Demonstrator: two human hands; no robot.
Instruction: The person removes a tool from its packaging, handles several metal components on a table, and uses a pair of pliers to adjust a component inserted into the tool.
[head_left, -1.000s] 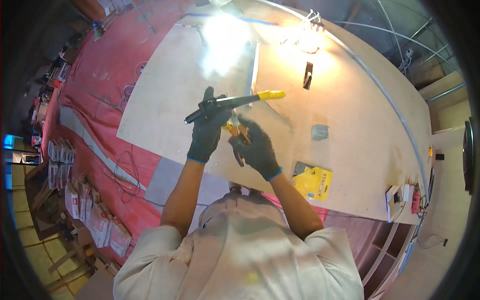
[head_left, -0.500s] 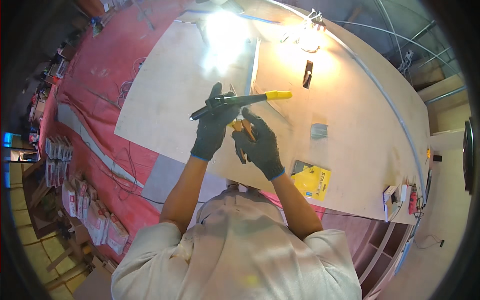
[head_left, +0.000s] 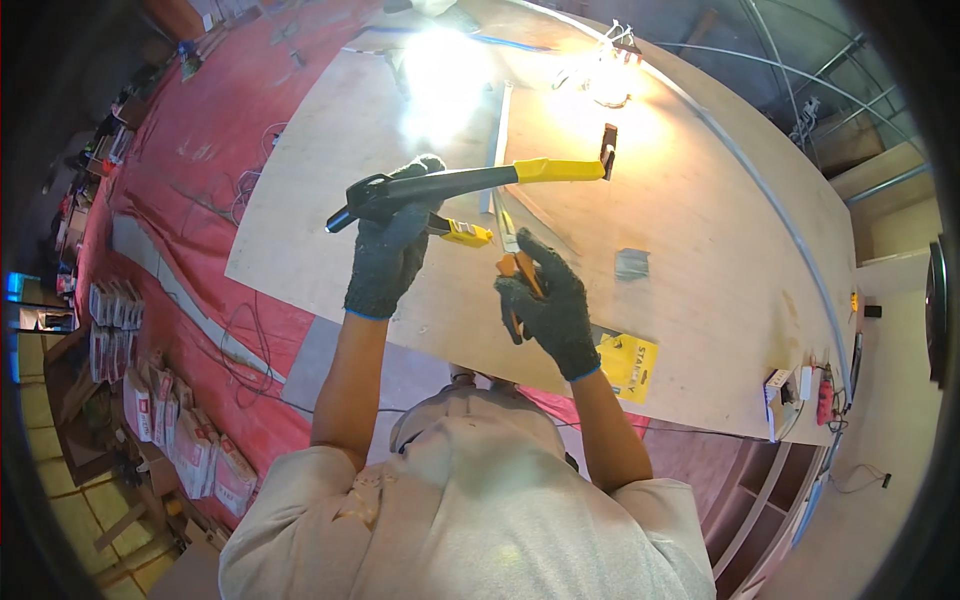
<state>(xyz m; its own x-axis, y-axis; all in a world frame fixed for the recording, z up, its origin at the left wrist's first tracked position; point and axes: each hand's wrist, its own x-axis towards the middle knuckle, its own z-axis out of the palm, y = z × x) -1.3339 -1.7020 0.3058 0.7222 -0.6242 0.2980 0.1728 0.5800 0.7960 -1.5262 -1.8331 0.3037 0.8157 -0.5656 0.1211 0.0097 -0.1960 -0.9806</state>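
My left hand (head_left: 388, 255), in a dark glove, is closed around a black hand riveter (head_left: 430, 187) with yellow handle ends. Its long handle reaches out to the right, and its shorter handle (head_left: 468, 232) stands apart from it below, angled right. To the right, my gloved right hand (head_left: 552, 308) grips an orange-handled hand tool (head_left: 522, 270). That tool's metal head tapers upward, just beyond the riveter's short handle; whether it is scissors or pliers I cannot tell. Both hands are held over a large pale board (head_left: 330, 210).
A yellow and black package card (head_left: 628, 368) lies by the board's near edge. A grey patch (head_left: 632, 264) and a dark slot (head_left: 608, 150) are farther up. Bright lamps (head_left: 607, 85) glare at the far side. Red sheeting (head_left: 200, 150) and stacked packs (head_left: 190, 430) are left.
My hands have moved apart: the left a little left with the riveter, the right to the right with the orange-handled tool. The riveter's short handle has come into view.
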